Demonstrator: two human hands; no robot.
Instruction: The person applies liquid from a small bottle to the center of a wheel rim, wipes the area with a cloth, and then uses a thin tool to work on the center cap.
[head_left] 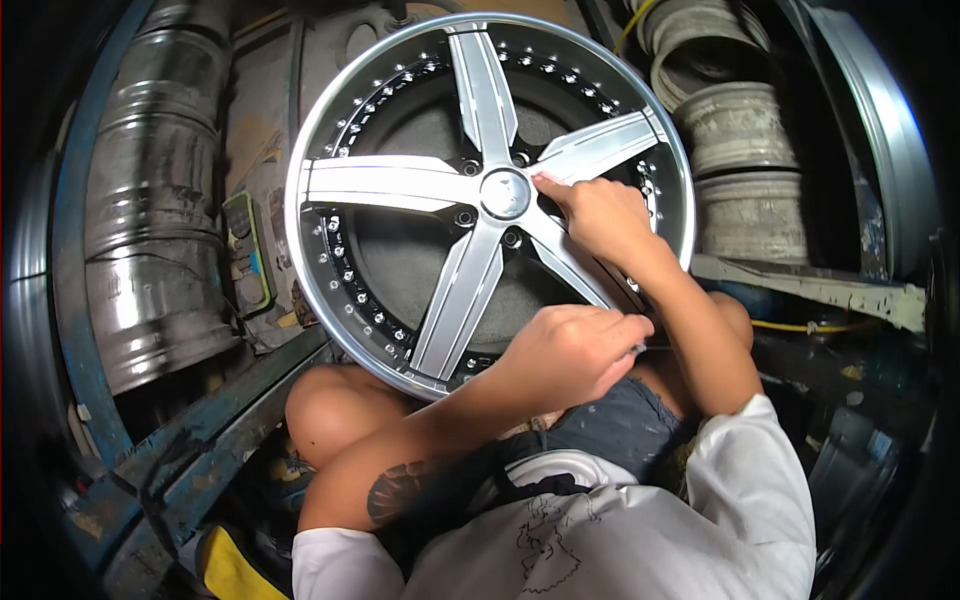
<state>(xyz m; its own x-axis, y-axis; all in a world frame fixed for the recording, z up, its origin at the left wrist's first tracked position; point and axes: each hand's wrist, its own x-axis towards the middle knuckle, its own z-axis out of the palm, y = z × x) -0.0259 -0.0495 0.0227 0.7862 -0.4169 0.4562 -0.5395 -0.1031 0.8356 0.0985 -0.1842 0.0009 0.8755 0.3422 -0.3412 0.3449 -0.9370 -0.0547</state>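
A large silver five-spoke wheel rim (472, 300) with a round centre cap (506, 194) stands tilted in front of my knees. My right hand (603, 215) is over the hub's right side, one fingertip at the root of the upper right spoke beside the cap. Its other fingers are curled and their inner side is hidden. My left hand (580, 350) is closed near the rim's lower right edge, below the lower right spoke. A small greyish thing shows at its fingertips, too small to name.
Stacked metal rims stand at the left (160, 220) and right (750, 215). A phone-like object (247, 250) lies left of the wheel. Blue metal frame bars (215, 395) run along the left, a pale bar (820, 290) at the right. Something yellow (235, 570) is at the bottom left.
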